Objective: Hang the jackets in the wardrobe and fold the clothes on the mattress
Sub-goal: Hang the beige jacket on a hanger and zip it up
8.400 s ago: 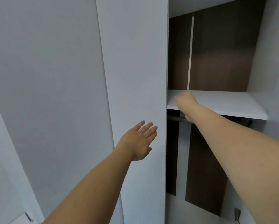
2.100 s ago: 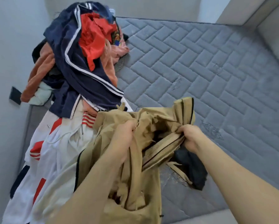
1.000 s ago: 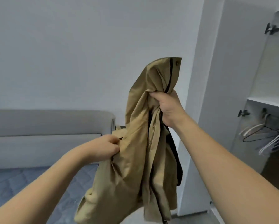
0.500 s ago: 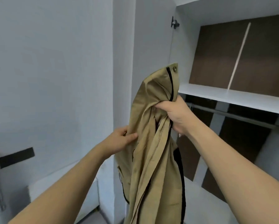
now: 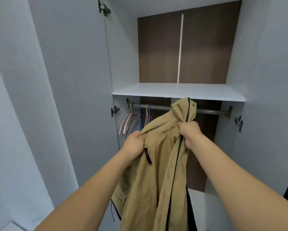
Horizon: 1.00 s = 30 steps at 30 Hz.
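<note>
Now facing the wardrobe (image 5: 176,90), both hands hold the jacket (image 5: 158,164) hanging lengthwise, collar up.

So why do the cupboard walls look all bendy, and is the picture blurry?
In the head view the wide-angle lens bows the wardrobe door and side wall outward near the edges; the middle is fairly sharp, with the tan jacket, both hands and the rail clear; lighting is soft and even, no glare, with shade under the shelf around the hangers.
</note>
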### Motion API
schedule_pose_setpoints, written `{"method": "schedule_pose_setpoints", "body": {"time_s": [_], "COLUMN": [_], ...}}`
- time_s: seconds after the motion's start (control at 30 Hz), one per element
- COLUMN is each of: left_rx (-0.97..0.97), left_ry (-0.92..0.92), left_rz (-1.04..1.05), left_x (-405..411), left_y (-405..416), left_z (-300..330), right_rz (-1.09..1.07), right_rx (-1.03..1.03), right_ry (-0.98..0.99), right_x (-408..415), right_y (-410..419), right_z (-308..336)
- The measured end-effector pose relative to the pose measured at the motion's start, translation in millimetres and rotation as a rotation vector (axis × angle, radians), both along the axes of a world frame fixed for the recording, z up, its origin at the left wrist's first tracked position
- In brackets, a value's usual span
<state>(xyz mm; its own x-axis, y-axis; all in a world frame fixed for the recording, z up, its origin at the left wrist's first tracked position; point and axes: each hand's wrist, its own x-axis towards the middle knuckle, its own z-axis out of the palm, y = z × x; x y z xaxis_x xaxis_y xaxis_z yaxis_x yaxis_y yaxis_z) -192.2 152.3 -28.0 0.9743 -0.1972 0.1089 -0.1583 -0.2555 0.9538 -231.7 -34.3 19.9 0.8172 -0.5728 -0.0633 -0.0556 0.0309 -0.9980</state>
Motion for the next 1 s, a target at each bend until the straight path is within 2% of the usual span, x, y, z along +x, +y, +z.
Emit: {"method": "schedule_pose_setpoints", "body": {"time_s": [0.07, 0.17, 0.3, 0.43, 0.5, 0.53, 0.6, 0.67, 0.73, 0.8, 0.87, 1.0], "left_rx": [0.000, -0.034, -0.144, 0.027, 0.100, 0.111, 0.140, 0.251, 0.471, 0.700, 0.858, 1.071], "left_ry": [0.041, 0.153, 0.295, 0.526, 0.634, 0.638, 0.572, 0.404, 0.169, 0.010, -0.076, -0.129], "left_rz": [-0.006, -0.031, -0.109, -0.442, -0.640, -0.655, -0.488, -0.294, -0.224, -0.194, -0.157, -0.056], "left_x": [27, 65, 126, 185, 216, 234, 267, 296, 321, 339, 351, 377], "left_y": [-15, -26, -29, -24, -21, -22, -33, -52, -71, -87, -104, -137], "left_z": [-11, -29, -45, -56, -56, -56, -59, -65, -73, -77, -82, -98], "right_rz": [0.026, 0.128, 0.186, -0.029, -0.113, -0.136, -0.165, -0.196, -0.200, -0.191, -0.187, -0.172], "right_rx": [0.197, 0.182, -0.146, -0.518, -0.614, -0.635, -0.645, -0.625, -0.614, -0.612, -0.595, -0.572], "right_ry": [0.049, 0.096, 0.185, 0.164, 0.181, 0.187, 0.182, 0.171, 0.166, 0.179, 0.195, 0.236], "right_x": [12, 32, 71, 120, 136, 143, 152, 162, 173, 185, 198, 225], "right_y": [-8, -15, -18, -23, -32, -36, -43, -51, -60, -69, -79, -99], "right_z": [-5, -5, -3, -14, -25, -30, -42, -51, -57, -61, -66, -79]}}
